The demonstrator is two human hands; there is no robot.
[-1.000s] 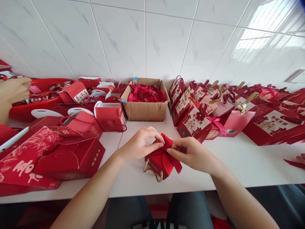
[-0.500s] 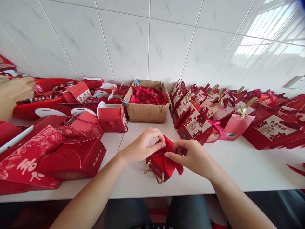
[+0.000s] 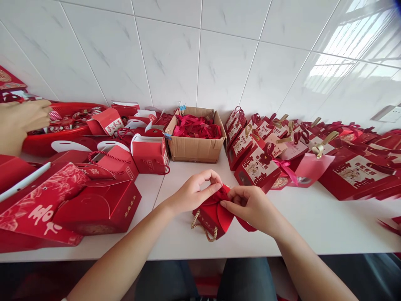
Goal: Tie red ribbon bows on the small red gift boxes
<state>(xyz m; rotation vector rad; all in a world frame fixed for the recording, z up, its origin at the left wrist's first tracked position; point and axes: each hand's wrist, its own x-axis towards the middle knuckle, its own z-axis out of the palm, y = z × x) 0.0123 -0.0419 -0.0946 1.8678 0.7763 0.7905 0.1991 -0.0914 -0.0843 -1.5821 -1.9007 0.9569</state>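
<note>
A small red gift box (image 3: 213, 217) with twisted gold rope handles sits on the white table between my hands. Its curved top flaps are folded together, and a dark red ribbon (image 3: 246, 224) lies across the top, one tail hanging off the right side. My left hand (image 3: 200, 190) pinches the ribbon at the top of the box from the left. From the right, my right hand (image 3: 246, 205) grips the same ribbon between thumb and fingers. The exact shape of the ribbon under my fingertips is partly hidden.
Behind the gift box stands a cardboard box (image 3: 196, 149) of red ribbons. Finished-looking red boxes (image 3: 258, 165) crowd the right; other red boxes (image 3: 97, 207) fill the left. Another person's hand (image 3: 26, 119) is by a red basin (image 3: 65, 134) at far left.
The ribbon tail has shifted right, off the front of the box. Both my hands remain at the box top. The whole view has shifted slightly.
</note>
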